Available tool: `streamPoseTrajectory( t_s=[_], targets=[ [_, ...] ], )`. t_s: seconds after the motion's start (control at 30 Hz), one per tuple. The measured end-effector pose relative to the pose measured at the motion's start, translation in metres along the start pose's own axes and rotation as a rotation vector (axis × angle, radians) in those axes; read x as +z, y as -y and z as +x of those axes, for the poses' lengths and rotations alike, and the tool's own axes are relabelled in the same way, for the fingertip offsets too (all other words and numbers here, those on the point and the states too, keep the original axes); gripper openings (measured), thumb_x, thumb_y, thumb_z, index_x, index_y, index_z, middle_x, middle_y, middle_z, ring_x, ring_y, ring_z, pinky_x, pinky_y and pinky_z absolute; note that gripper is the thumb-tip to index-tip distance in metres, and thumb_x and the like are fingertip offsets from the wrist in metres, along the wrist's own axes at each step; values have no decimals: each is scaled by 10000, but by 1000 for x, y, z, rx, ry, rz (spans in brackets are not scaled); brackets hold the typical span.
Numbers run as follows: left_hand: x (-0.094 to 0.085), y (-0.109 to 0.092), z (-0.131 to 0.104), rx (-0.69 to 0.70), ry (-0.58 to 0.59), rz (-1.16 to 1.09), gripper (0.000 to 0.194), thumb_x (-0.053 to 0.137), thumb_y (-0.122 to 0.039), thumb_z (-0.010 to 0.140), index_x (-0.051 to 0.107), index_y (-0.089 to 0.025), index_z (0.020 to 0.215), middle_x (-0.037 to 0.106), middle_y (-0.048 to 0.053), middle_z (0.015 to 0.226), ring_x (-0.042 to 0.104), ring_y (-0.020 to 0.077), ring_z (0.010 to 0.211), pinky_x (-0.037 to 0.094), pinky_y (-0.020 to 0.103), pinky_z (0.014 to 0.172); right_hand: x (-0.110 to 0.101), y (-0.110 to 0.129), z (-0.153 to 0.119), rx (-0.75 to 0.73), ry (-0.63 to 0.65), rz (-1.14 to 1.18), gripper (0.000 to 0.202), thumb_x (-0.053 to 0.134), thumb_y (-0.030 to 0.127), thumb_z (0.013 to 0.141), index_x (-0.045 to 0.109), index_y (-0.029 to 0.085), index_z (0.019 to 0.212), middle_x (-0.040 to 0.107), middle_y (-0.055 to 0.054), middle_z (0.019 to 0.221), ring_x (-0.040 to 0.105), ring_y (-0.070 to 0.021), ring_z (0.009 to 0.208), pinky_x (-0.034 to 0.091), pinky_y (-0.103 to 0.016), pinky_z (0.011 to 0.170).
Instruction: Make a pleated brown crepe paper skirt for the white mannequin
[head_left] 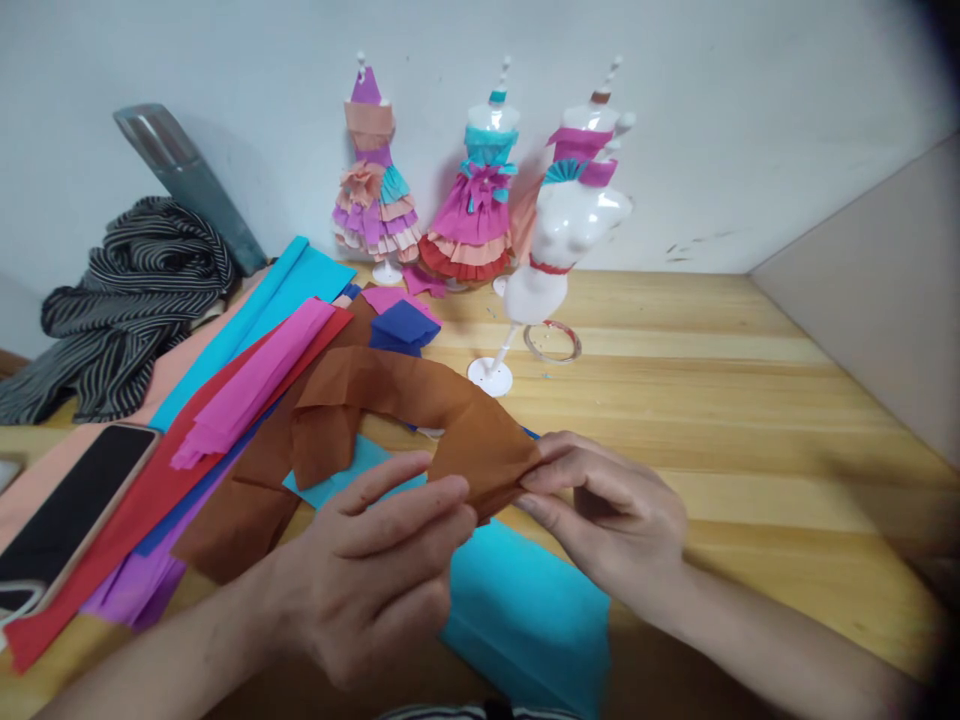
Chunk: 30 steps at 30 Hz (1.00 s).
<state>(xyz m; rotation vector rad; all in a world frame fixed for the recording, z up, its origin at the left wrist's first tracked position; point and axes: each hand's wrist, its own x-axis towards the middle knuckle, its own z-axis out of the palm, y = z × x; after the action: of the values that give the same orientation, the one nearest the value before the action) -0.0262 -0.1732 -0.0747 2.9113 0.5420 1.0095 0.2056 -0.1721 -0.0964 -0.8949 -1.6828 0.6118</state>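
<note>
A long brown crepe paper strip (pixel 397 380) arches up above the table and bends back down at the left. Its right end is gathered between the thumb and fingertips of my right hand (pixel 615 510), closed in a pinch. My left hand (pixel 390 560) is on the lower edge of the same strip, fingers laid over it, thumb hidden. Below both hands lies a turquoise paper sheet (pixel 532 620), partly covered by them. Just beyond the strip, a small white mannequin (pixel 570 235) with a red band at its waist stands on a round base.
Three dressed mannequins (pixel 375 180) stand along the wall. Layered coloured papers (pixel 255 390) spread across the left side, with a phone (pixel 75 510) on them. Behind lie a striped cloth (pixel 142 270) and a leaning bottle (pixel 187 185). A clear ring-shaped roll (pixel 553 342) rests near the white mannequin.
</note>
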Motion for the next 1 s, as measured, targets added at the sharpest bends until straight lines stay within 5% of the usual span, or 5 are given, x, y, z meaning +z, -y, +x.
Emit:
streamPoseTrajectory(
  t_s=[0.17, 0.37, 0.5, 0.8, 1.0],
  targets=[
    [-3, 1, 5, -7, 42, -53, 313, 403, -100, 923, 635, -198, 739, 716, 6, 1125, 532, 119, 1225, 361, 312, 1152, 1, -1, 0, -2, 17, -3, 160, 704, 61, 767, 655, 213, 770, 667, -20, 735, 656, -148, 696, 537, -259, 598],
    [-6, 2, 1, -53, -67, 70, 277, 408, -83, 925, 670, -172, 919, 729, 29, 1046, 562, 153, 1159, 399, 362, 1113, 0, -1, -1, 17, -14, -35, 136, 703, 92, 773, 652, 217, 755, 676, -29, 724, 663, -167, 696, 546, -283, 596],
    [-3, 3, -3, -153, -107, 182, 202, 529, -92, 887, 650, -146, 1040, 736, 57, 1019, 633, 190, 1041, 522, 360, 937, -1, 3, -1, 3, -43, -89, 133, 702, 101, 768, 649, 221, 745, 675, -18, 681, 669, -172, 682, 555, -287, 601],
    [6, -14, 14, -713, -178, -193, 109, 615, -121, 838, 633, -217, 788, 684, -82, 630, 622, 51, 507, 453, 116, 464, 0, 7, 0, -10, -57, -128, 132, 684, 88, 769, 648, 209, 732, 684, -25, 686, 672, -165, 681, 565, -278, 598],
    [11, -15, 14, -807, -195, -478, 127, 570, -117, 838, 628, -177, 742, 677, -23, 620, 627, 87, 512, 504, 146, 460, -2, 7, 1, -73, -75, -155, 170, 681, 49, 751, 659, 217, 766, 672, -22, 703, 663, -156, 681, 556, -271, 602]
  ],
)
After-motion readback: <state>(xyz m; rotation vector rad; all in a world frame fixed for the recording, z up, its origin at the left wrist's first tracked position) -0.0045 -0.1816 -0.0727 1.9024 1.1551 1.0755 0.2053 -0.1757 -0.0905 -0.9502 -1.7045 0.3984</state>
